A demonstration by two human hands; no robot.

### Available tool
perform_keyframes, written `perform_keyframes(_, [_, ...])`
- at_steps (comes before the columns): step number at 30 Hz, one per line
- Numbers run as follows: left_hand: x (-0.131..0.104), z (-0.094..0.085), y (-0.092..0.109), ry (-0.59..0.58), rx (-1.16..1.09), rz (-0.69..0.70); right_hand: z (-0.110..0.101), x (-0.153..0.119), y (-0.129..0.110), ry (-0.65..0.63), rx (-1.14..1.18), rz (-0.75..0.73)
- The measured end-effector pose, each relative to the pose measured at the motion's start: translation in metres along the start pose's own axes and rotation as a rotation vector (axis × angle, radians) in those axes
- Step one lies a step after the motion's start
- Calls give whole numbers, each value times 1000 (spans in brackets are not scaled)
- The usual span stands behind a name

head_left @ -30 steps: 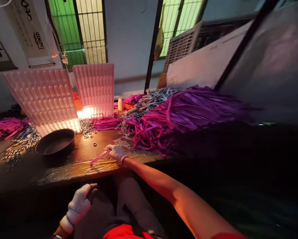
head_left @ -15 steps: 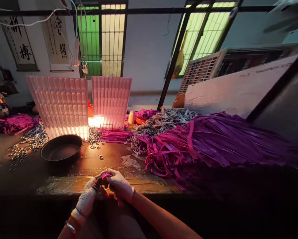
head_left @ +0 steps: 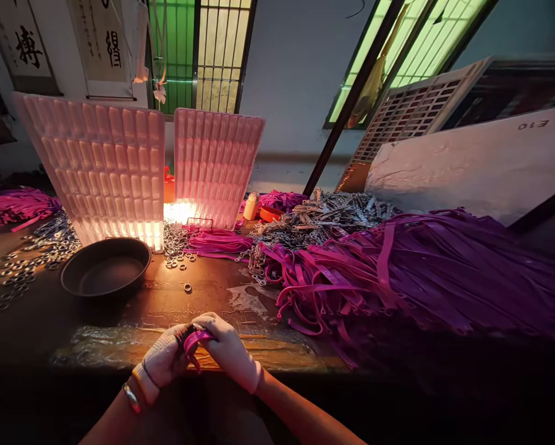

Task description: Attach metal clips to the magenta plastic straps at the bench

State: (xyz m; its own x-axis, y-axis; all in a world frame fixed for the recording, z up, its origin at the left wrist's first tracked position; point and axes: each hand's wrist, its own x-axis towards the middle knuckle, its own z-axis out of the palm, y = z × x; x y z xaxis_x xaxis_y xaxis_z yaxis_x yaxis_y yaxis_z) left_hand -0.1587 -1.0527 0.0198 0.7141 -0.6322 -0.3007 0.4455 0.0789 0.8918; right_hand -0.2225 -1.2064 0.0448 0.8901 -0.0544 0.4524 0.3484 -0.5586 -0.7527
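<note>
At the table's near edge both my gloved hands meet around a purple strap (head_left: pixel 194 343), which curves in a loop between them. My left hand (head_left: pixel 164 358), in a knit glove with a bracelet at the wrist, has its fingers closed on the strap. My right hand (head_left: pixel 228 349), in a pale glove, pinches the strap from the other side. The strap's ends are partly hidden by the fingers. Just beyond the hands a single metal ring (head_left: pixel 187 288) lies on the table (head_left: pixel 212 290).
A black round pan (head_left: pixel 105 269) stands at left, beside scattered metal rings (head_left: pixel 41 253). Two upright pink ribbed plastic trays (head_left: pixel 105 167) shield a bright lamp (head_left: pixel 180 212). To the right lie a large heap of purple straps (head_left: pixel 426 266) and a pile of metal pieces (head_left: pixel 333 216).
The view has tipped down and moved closer. My hands have turned the strap, which now shows a wider loop; the small ring seen at the fingertips earlier is no longer visible.
</note>
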Motion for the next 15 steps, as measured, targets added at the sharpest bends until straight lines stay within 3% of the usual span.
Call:
perform_keyframes(4, [20,-2,13,24,220,52,-39,1,29,10,-99,39])
perform_keyframes(9, [70,-20,53,170,618,276,-93,6,77,178,-587,293])
perform_keyframes(12, [102,-27,72,275,895,423,-101,9,94,158,-701,399])
perform_keyframes(15, [115,-22,72,346,1132,487,-91,5,100,33,-778,399])
